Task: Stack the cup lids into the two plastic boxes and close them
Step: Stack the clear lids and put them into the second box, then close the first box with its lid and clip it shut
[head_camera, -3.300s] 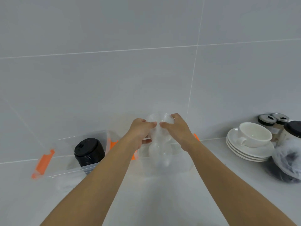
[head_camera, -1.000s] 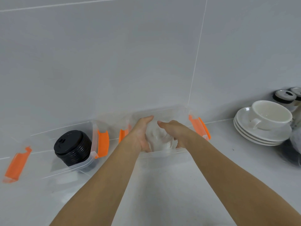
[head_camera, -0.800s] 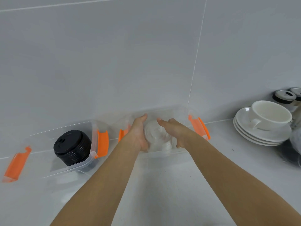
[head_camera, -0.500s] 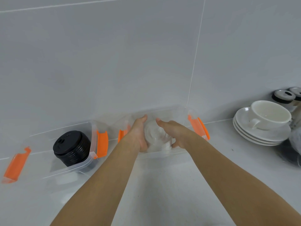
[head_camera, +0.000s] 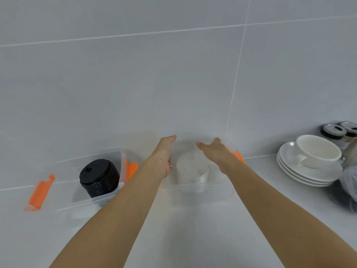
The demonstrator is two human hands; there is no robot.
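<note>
Left hand: the left hand (head_camera: pixel 163 161) hangs over the left side of the right-hand box, palm turned inward, fingers spread and gripping nothing.
Right hand: the right hand (head_camera: pixel 214 152) is likewise spread and empty, above the right side of the same box, apart from the lids.
What changed: half a second ago both hands cupped the clear stack inside the box; now they have let go and lifted clear, so the stack stands on its own.
Clear lids: the stack of clear cup lids (head_camera: pixel 190 168) sits in the right plastic box (head_camera: pixel 193 187), between the two hands, just beside the left palm.
Black lids: a stack of black cup lids (head_camera: pixel 99 177) stands in the left plastic box (head_camera: pixel 100 201), well apart from the hands.
Clasps: orange latches (head_camera: pixel 131 169) hang loose on both boxes; neither box looks shut.
Box covers: too transparent to tell where they lie.
Table edge: a white cup and saucers (head_camera: pixel 311 163) stand to the right on the table (head_camera: pixel 193 238), not part of the job.
Task meaning: the loading looks done; closing the boxes is probably what remains.
</note>
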